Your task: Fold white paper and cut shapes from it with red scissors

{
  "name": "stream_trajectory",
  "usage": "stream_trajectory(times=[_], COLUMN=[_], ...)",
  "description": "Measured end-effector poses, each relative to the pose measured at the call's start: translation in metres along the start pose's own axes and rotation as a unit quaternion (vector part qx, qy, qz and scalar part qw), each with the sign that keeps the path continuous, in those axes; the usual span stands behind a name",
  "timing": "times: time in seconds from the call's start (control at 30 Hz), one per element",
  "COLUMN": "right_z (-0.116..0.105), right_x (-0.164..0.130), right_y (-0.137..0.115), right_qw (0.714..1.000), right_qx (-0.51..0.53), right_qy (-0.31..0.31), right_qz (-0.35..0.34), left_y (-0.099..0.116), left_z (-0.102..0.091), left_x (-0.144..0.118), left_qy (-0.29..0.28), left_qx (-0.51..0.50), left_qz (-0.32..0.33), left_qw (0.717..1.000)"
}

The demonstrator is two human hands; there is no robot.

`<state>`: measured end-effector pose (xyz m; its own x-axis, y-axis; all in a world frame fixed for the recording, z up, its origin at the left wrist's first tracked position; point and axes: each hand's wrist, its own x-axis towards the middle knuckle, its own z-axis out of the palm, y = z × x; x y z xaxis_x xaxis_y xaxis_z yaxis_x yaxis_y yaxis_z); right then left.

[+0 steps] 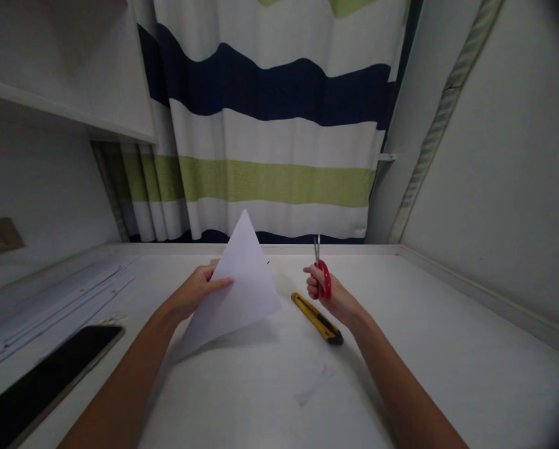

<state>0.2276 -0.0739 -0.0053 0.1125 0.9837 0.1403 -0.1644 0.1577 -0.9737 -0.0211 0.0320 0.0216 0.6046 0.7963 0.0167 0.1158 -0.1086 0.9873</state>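
Black-screened, the phone [50, 380] lies well left of the cutter [317, 318], which rests on the white table [242, 405]. Just left of the cutter, the left hand [198, 292] pinches the paper [249, 290], thumb across its face, one corner pointing up. Beside the cutter's far end, on its right, the right hand [339, 301] grips red-handled scissors [327, 280], blades slightly parted. Well beyond the cutter hangs the striped curtain [279, 140].

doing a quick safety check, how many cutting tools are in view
2: scissors in the right hand, and a cutter on the table, right of the paper. The paper may hide more.
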Motion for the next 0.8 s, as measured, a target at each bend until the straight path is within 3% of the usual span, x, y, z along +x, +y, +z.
stream_trajectory(times=[0.07, 0.13, 0.23, 0.53, 0.8], right_z=[0.001, 0.004, 0.008, 0.011, 0.015], right_x=[-0.01, -0.018, -0.026, -0.027, -0.028], right_y=[-0.004, -0.006, -0.008, -0.003, 0.0], right_qw=[0.985, 0.953, 0.919, 0.898, 0.914], right_qx=[0.06, 0.076, 0.078, 0.068, 0.038], right_qy=[-0.156, -0.284, -0.37, -0.392, -0.365], right_qz=[0.039, 0.072, 0.111, 0.191, 0.171], left_y=[0.001, 0.002, 0.004, 0.005, 0.003], left_z=[-0.005, -0.008, -0.011, -0.013, -0.012], left_x=[-0.001, -0.002, -0.004, -0.007, -0.004], left_qy=[0.006, 0.014, 0.031, 0.038, 0.036], left_qx=[-0.002, -0.005, -0.006, 0.023, 0.048], left_qz=[-0.005, -0.01, -0.012, -0.001, 0.011], left_qw=[1.0, 1.0, 0.999, 0.999, 0.998])
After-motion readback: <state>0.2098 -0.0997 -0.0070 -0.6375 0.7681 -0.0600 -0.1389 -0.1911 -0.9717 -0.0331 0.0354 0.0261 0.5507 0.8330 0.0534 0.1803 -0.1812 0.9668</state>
